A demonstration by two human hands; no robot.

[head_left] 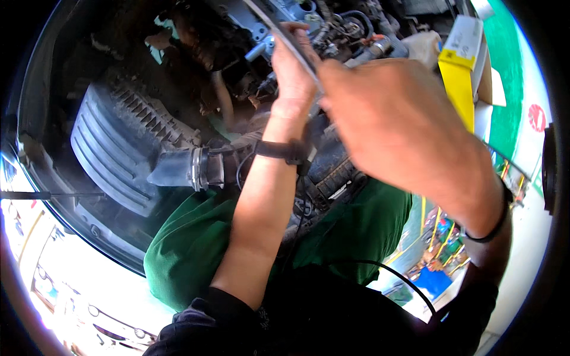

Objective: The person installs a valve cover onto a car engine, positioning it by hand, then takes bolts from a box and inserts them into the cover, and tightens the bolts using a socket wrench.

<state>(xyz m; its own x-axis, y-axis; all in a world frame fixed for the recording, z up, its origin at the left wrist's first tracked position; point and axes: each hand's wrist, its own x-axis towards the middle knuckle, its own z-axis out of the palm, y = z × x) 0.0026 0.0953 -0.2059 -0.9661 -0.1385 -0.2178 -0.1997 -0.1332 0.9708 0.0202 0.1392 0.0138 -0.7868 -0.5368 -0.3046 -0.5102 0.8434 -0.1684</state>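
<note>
Over the engine (350,26), my right hand (395,115) grips a metal strip (288,43), left hand (292,74) behind it, finger state can't tell.

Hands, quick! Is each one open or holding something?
Left hand: partly hidden by the long bar; can't tell.
Right hand: closed on the long bar.

Vehicle workshop: exposed engine (332,29)
</note>
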